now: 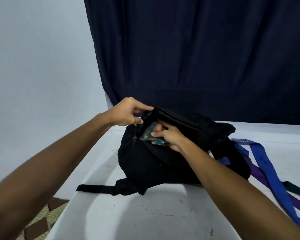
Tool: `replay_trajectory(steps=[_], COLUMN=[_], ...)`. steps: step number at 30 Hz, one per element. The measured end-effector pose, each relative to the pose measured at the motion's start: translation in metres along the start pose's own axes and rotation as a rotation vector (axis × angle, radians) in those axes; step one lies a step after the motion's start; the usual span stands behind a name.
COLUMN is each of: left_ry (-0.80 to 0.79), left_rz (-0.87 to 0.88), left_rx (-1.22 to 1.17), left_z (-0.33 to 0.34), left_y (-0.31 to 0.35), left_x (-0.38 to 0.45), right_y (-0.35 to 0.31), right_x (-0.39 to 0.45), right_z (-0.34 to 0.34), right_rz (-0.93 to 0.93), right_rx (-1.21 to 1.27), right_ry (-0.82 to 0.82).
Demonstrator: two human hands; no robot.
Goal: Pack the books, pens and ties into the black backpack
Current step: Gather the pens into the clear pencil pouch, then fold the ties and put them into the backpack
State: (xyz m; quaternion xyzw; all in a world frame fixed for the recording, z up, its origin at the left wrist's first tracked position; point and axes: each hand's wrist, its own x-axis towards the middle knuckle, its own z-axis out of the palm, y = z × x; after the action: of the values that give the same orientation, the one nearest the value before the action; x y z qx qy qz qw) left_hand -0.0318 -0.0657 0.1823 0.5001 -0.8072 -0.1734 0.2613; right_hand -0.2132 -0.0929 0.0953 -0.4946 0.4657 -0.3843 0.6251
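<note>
The black backpack (pixel 156 163) lies on the white table (pixel 145 213) with its top opening towards me. My left hand (pixel 128 112) pinches the upper rim of the opening and holds it apart. My right hand (pixel 170 137) is at the opening, shut on a book (pixel 148 132) with a greenish cover that is partly inside the bag. To the right of the bag lie a blue tie (pixel 270 174), a purple tie (pixel 260 174) and a dark green tie (pixel 296 187). No pens are visible.
A dark navy curtain (pixel 197 58) hangs behind the table, with a pale wall (pixel 33 66) to its left. A backpack strap (pixel 95 188) trails towards the table's left edge. Patterned floor (pixel 42 220) shows at the lower left.
</note>
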Motion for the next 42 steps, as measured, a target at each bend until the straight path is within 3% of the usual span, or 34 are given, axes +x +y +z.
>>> replay_trajectory(steps=[5, 14, 20, 23, 26, 29, 32, 35, 39, 42], left_ry=[0.038, -0.005, -0.017, -0.049, -0.059, 0.013, 0.079, -0.107, -0.377, -0.509], left_rz=[0.016, -0.002, -0.018, 0.016, 0.107, 0.264, 0.469, 0.524, 0.531, 0.484], left_rx=[0.045, 0.007, 0.065, 0.165, 0.200, 0.145, 0.031, -0.057, 0.060, 0.215], left_z=[-0.003, 0.002, 0.016, 0.025, 0.050, 0.096, 0.164, 0.265, 0.401, 0.455], left_y=[-0.007, -0.018, -0.014, -0.002, 0.023, 0.061, 0.110, 0.156, 0.193, 0.212], left_x=[0.004, 0.006, 0.006, 0.010, 0.018, 0.030, 0.039, 0.039, 0.028, 0.025], right_y=[0.001, -0.008, -0.012, -0.007, -0.007, -0.003, 0.021, 0.066, 0.148, 0.195], right_x=[0.010, 0.009, -0.064, -0.114, -0.152, -0.185, -0.210, -0.237, -0.269, -0.287], right_z=[0.002, -0.005, -0.014, -0.043, -0.092, -0.153, -0.222, -0.289, -0.341, -0.369], right_rz=[-0.092, -0.002, -0.262, -0.358, -0.319, -0.243, -0.205, -0.135, 0.147, 0.166], right_rx=[-0.164, -0.309, -0.771, -0.751, -0.682, -0.644, -0.647, -0.882, -1.374, -1.532], right_ry=[-0.119, -0.212, -0.096, -0.111, -0.149, -0.107, 0.118, 0.328, 0.264, 0.227])
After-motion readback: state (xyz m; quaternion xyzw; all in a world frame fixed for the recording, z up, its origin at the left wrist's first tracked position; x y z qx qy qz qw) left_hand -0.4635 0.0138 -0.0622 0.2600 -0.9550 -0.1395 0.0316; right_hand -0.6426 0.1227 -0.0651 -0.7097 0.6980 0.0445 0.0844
